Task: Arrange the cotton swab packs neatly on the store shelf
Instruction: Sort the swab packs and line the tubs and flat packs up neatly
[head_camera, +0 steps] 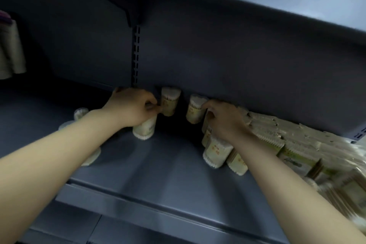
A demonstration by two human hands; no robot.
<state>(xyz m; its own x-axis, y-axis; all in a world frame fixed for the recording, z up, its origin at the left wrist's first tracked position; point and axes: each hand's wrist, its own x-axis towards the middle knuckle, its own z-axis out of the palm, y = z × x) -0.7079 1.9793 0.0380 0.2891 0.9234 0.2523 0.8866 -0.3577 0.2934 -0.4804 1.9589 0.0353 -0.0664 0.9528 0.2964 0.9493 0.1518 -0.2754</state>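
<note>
Cotton swab packs sit scattered along the back of the grey shelf (158, 164): one upright pack (170, 101) against the rear wall, a second tilted pack (195, 109) just to its right, another (144, 129) under my left wrist, and a dense row (277, 140) filling the right side. My left hand (131, 106) has its fingers curled, thumb and forefinger pinching the upright pack at its left edge. My right hand (222, 118) curls its fingertips onto the tilted pack; the picture is blurred, so whether it truly grips or only touches I cannot tell. Step in hand, as I judge it: closing the dark gap between these two packs. Best done by sliding both along the rear wall, bases flat, righting the tilted one first. Risk: my right forearm brushes the front packs (217, 153), which could topple.
</note>
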